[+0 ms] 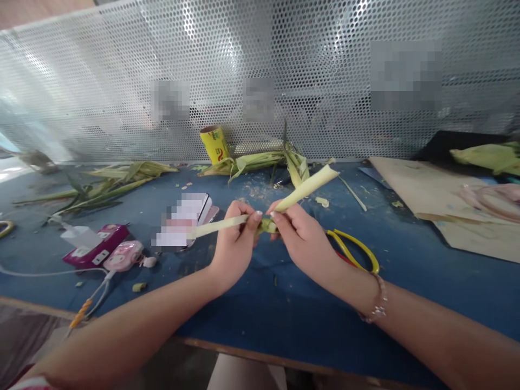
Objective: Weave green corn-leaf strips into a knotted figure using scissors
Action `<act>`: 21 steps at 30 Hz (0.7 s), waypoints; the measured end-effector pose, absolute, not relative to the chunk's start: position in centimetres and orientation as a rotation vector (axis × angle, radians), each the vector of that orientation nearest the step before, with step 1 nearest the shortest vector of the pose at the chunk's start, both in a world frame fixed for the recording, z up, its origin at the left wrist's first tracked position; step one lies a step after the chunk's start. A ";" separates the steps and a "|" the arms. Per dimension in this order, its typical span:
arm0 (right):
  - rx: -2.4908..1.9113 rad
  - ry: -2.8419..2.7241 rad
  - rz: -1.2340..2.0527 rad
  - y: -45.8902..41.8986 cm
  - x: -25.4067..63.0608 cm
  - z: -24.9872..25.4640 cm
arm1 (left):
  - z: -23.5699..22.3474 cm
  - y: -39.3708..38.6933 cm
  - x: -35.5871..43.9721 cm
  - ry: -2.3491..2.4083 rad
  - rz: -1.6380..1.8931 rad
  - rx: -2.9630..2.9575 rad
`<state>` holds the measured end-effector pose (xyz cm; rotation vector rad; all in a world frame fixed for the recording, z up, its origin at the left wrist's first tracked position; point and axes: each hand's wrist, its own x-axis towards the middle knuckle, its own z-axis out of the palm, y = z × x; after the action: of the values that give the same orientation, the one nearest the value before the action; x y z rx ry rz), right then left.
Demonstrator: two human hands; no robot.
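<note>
Bare forearms (134, 336) lie nearest, leading to the left hand (233, 246) and right hand (303, 241), both closed in fingertip pinches on a folded green husk (268, 225) between them, the left also gripping a narrow pale strip (221, 225), the right a broad curled husk (306, 189). Just beside the right hand, partly hidden by it, are yellow-handled scissors (376, 262); left of the left hand sit a blurred phone (201, 211) and magenta power strip (111, 241). Beyond both hands, corn husks (260, 161) and a yellow tube (214, 144) line a perforated panel (211, 65).
</note>
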<state>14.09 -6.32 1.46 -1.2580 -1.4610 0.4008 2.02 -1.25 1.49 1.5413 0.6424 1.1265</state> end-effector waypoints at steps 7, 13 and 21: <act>-1.213 -1.409 0.461 -6.2 14.3 0.9 | 1.7 -0.9 2.1 0.716 1.121 1.484; -1.210 -1.358 0.462 -6.4 14.4 0.5 | 1.5 -0.8 2.0 0.690 1.122 1.458; -1.200 -1.296 0.492 -6.1 14.5 0.5 | 1.5 -0.5 1.9 0.653 1.025 1.422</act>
<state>14.52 -6.11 0.55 -1.1995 -1.2960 0.4918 1.90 -0.52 1.52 1.4218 0.6532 1.0250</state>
